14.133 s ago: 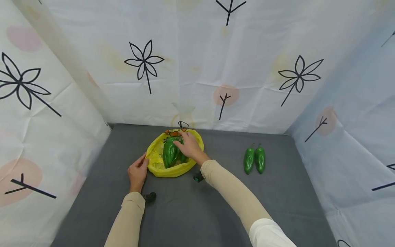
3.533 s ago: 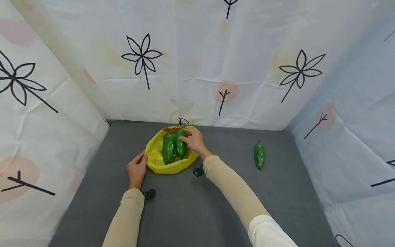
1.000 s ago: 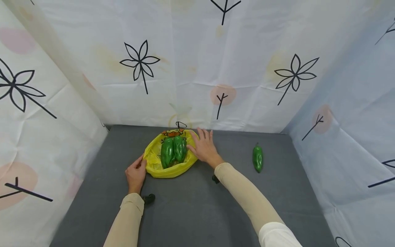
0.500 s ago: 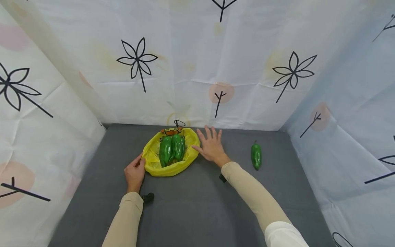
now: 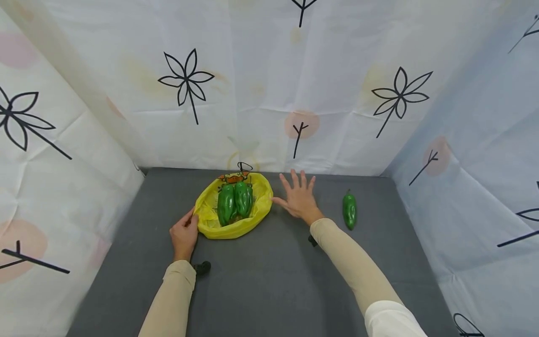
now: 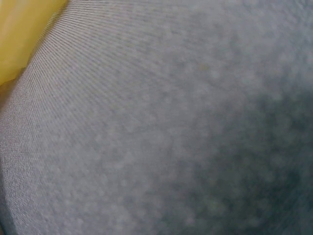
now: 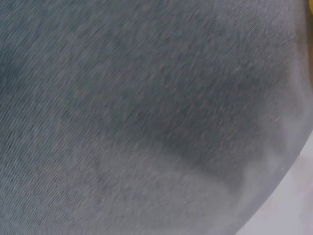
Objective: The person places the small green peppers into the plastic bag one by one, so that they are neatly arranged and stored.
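In the head view a yellow plastic bag [image 5: 206, 219] lies with its mouth spread wide. Inside it, two green peppers [image 5: 226, 205] show side by side. My left hand [image 5: 184, 236] pinches the bag's left rim between thumb and fingers. Just right of the bag, my right hand [image 5: 301, 200] has its fingers spread and holds nothing; its thumb tip is close to the bag's right rim. A single green pepper [image 5: 349, 210] lies on the table farther right. The left wrist view catches only a corner of the bag [image 6: 22, 36]; neither wrist view shows a hand.
The dark grey table [image 5: 261, 290] is bounded at the back and both sides by white printed cloth [image 5: 261, 93]. A small black device [image 5: 203, 268] sits at the left wrist, and another [image 5: 312, 240] at the right.
One of the two peppers on the right has left its place since the earliest frame. My right hand has released a pepper in the bag and moved rightward, fingers spreading. The left hand stays.
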`<state>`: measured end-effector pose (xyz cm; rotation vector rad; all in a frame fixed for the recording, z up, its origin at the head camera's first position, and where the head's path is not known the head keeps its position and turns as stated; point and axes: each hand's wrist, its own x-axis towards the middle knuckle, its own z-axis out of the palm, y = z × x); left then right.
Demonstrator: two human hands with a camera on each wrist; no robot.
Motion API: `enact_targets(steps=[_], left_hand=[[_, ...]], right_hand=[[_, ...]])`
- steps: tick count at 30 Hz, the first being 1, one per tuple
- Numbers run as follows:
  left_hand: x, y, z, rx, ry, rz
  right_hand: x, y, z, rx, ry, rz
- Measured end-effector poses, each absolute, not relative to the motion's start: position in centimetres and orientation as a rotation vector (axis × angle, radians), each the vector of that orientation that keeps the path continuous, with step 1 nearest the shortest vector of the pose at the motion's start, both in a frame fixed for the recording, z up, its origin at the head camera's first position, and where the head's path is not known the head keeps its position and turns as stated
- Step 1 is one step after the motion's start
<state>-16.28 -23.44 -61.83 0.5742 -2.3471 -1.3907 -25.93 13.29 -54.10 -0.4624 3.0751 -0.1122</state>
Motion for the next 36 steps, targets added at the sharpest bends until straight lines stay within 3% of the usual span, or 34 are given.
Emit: enact_targets(steps=[36], left_hand=[[-16.3,-23.4,-62.2,0.562,-2.334,-1.398]], right_hand=[[-24.9,22.8,-55.7,-0.183,3.051,-0.159]])
